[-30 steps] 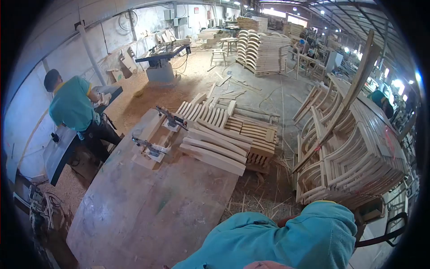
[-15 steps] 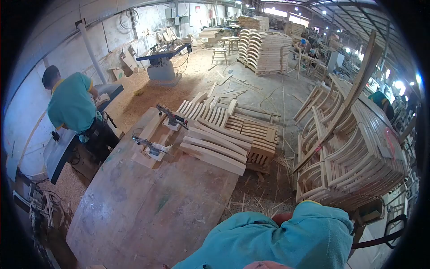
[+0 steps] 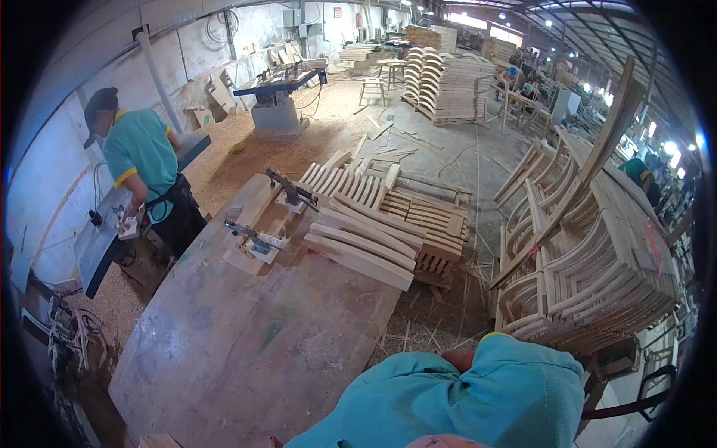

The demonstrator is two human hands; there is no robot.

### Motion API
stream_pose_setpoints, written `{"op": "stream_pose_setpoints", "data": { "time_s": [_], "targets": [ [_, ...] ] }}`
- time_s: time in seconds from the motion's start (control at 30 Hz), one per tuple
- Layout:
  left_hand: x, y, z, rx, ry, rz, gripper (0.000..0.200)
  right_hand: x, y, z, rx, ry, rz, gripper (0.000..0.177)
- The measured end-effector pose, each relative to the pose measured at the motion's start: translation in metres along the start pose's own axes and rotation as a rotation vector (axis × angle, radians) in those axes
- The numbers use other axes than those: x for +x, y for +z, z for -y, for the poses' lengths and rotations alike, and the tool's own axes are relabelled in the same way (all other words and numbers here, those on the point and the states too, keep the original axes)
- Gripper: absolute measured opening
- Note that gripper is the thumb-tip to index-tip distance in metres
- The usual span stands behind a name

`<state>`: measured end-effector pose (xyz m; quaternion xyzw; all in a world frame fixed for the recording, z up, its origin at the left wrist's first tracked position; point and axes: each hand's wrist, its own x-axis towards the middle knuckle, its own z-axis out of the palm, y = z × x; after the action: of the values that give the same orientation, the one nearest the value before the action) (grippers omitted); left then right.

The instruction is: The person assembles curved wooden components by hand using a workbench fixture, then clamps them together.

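My own teal sleeve (image 3: 523, 381), trimmed in yellow at the cuff, fills the lower right of the head view. A short stretch of my right forearm (image 3: 458, 360) shows beside the cuff, and the hand beyond it is hidden. Of my left hand, only what looks like a small tip (image 3: 275, 442) pokes in at the bottom edge, its fingers out of sight. Nearest to me is a worn wooden worktable (image 3: 246, 343). Curved wooden slats (image 3: 362, 254) lie at its far right corner, beside a jig with two toggle clamps (image 3: 258, 240).
A co-worker (image 3: 142, 157) stands at a dark machine table (image 3: 97, 254) on the left, one hand at a small wood piece (image 3: 128, 228). Stacked curved chair frames (image 3: 575, 261) rise on the right. Slatted panels (image 3: 429, 224) are piled behind the worktable. Sawdust and offcuts litter the floor.
The co-worker has straightened and turned, and a hand now works at a wood piece at the machine table's near end. My view has shifted slightly; my sleeve stays nearly in place.
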<state>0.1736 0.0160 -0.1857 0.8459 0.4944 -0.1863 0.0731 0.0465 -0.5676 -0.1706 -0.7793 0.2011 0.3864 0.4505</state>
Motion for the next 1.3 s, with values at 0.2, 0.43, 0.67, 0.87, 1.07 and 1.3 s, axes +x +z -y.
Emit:
{"op": "stream_pose_setpoints", "data": {
  "time_s": [0.2,0.43,0.67,0.87,1.07,1.3],
  "targets": [
    [-0.003,-0.004,0.000,-0.015,0.005,-0.008,0.128,0.008,-0.001,-0.007,-0.025,-0.066,-0.029,0.025],
    [-0.014,-0.008,-0.024,-0.031,0.083,-0.141,0.128,0.097,0.018,-0.016,-0.402,-0.495,-0.298,0.022],
    [-0.006,-0.010,-0.018,-0.052,0.093,-0.193,0.128,0.081,-0.016,0.152,-0.639,-0.038,-0.076,0.031],
    [0.012,0.001,0.083,-0.069,-0.071,-0.080,0.128,0.117,-0.010,0.200,-0.421,-0.499,-0.137,0.029],
    [-0.029,-0.013,0.138,-0.151,-0.268,0.063,0.128,0.143,0.031,0.326,-0.142,-0.542,0.128,0.040],
    [-0.030,-0.025,0.138,-0.313,-0.357,0.186,0.125,0.189,0.140,0.505,-0.327,-1.190,-0.122,0.048]
  ]
}}
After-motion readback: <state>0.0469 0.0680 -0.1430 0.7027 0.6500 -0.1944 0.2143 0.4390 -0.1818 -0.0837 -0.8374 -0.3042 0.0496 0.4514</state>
